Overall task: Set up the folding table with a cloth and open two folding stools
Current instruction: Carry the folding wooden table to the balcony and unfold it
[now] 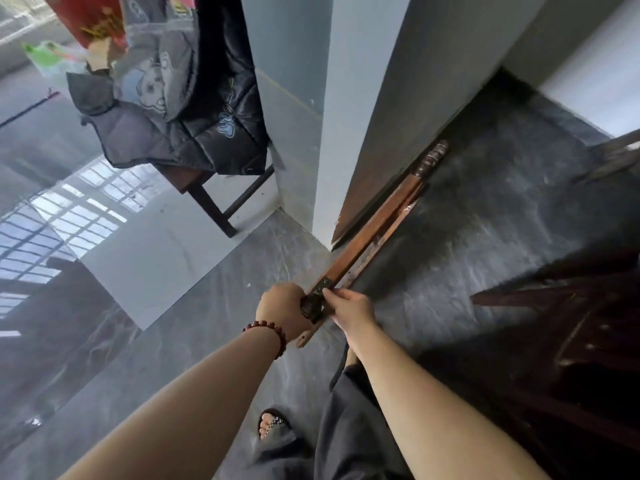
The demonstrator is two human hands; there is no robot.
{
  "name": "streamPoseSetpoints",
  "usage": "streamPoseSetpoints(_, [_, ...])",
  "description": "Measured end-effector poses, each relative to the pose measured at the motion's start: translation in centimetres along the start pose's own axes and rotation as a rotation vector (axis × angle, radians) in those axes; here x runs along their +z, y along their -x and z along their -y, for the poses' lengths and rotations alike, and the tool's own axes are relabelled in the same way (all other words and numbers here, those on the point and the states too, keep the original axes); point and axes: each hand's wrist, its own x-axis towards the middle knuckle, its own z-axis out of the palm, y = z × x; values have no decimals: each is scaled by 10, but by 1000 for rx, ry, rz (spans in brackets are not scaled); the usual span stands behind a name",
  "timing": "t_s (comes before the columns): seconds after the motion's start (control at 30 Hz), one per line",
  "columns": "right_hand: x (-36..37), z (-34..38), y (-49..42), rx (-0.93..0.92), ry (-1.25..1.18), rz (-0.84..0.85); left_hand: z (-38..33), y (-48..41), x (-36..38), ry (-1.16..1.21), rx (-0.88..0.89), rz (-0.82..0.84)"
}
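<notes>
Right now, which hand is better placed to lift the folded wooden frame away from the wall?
Probably the left. The left hand wraps around the dark end of the folded wooden frame, while the right hand only pinches its edge with the fingertips. The right can steady it.

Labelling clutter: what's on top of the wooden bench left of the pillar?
A pile of clothes: a black quilted jacket and a grey cartoon-print garment. They cover the bench top; only its dark legs show, so anything under the pile is hidden.
</notes>
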Motion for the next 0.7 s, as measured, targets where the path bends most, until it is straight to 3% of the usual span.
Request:
streamPoseSetpoints(0.27, [60, -9, 28, 161, -358, 15, 84, 55, -16, -83, -64, 25])
streamPoseSetpoints(0.5, [116, -30, 54, 244, -286, 143, 157, 95, -24, -89, -170, 30])
streamPoseSetpoints(0.7, [132, -29, 51, 261, -211, 165, 168, 95, -20, -128, -229, 24])
